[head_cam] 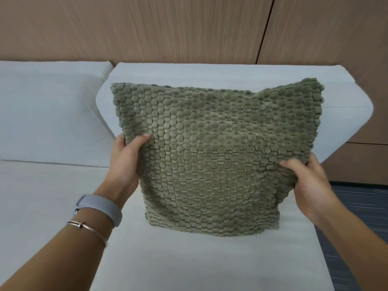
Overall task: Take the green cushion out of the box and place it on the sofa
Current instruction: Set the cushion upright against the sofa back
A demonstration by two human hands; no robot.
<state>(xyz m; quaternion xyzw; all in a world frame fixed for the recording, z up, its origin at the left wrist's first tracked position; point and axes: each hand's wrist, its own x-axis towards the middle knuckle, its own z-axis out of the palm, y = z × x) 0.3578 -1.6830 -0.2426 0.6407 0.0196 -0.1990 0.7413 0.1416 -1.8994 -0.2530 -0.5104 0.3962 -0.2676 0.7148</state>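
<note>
— Where is the green cushion (212,156)?
— Upright on the seat of the white sofa (147,259), leaning toward the backrest at the far side.
— And the hands?
— The left hand (126,156) pinches its left edge, thumb in front; the right hand (310,181) is closed on the right edge. A watch band (100,208) is on the left wrist.

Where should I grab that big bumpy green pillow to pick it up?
Take the bumpy green woven cushion by its two side edges, one hand from each side, as the left hand and right hand do now. It stands upright on the white fabric sofa, wide and floppy, so both side edges are free.
</note>
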